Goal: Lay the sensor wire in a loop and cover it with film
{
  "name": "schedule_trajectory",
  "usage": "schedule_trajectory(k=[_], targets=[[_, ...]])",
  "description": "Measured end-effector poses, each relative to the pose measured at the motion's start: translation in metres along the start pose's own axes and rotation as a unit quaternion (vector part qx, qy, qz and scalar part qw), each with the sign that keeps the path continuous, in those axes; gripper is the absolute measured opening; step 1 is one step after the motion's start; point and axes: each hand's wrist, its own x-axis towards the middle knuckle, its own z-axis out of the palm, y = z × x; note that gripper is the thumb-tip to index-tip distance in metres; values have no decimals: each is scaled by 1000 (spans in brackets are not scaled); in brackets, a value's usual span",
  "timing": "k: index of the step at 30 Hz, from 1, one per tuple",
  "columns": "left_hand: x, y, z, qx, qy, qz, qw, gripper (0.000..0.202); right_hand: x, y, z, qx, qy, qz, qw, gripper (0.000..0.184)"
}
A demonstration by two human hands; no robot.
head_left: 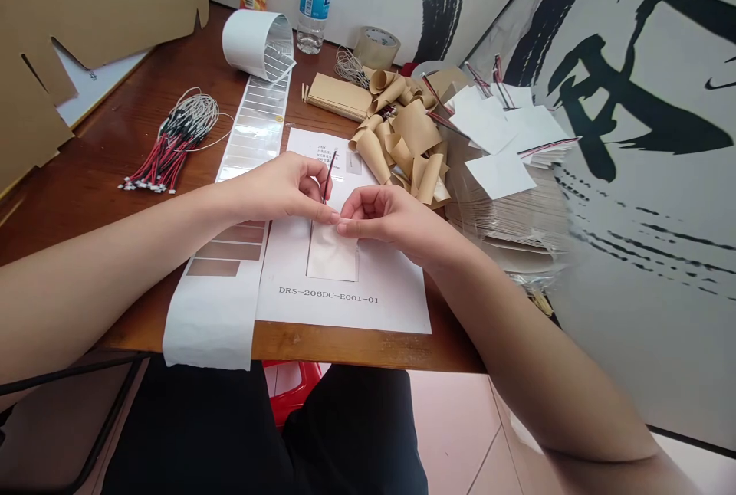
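Observation:
A white rectangular card [332, 259] lies over a printed paper sheet [391, 299] with black text along its lower part. My left hand [293, 188] is closed, thumb and fingers pinched at the card's top edge. A thin dark red-and-black wire [330, 173] rises beside its fingers. My right hand [382, 219] is closed too, its thumb and index finger pinching the same edge, nearly touching the left thumb. Whatever small part lies between the fingertips is hidden. Left of the sheet, a strip of labels [210, 319] runs beneath my left forearm.
Bundled red-and-black wires [166, 146] lie at left. Behind are the label roll [247, 43], a water bottle [315, 1] and a tape roll [376, 47]. Curled brown paper pieces [414, 127] and a stack of white cards [511, 135] sit right. Cardboard [115, 12] stands at left.

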Motion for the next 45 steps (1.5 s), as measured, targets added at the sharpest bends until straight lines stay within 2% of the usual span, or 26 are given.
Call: schedule_trajectory(k=[10, 16, 20, 29, 33, 38, 45], targets=[[-1, 7, 0, 5, -2, -14, 1000, 31, 2, 2, -1, 14, -5, -3, 1000, 34], [-3, 6, -3, 63, -24, 11, 998, 25, 2, -1, 0, 13, 0, 1, 1000, 37], [-4, 3, -4, 94, -38, 22, 995, 29, 2, -3, 1, 1, -1, -12, 1000, 39], [-5, 5, -1, 122, -31, 20, 992, 30, 3, -1, 0, -29, -5, -25, 999, 36], [-6, 5, 1, 144, -25, 20, 989, 31, 3, -1, 3, -72, 8, -31, 997, 35], [-7, 6, 1, 184, -17, 25, 983, 31, 2, -1, 7, -186, 31, -70, 980, 31], [-6, 8, 1, 209, -12, 24, 978, 32, 3, 0, 8, -227, 37, -99, 968, 28]])
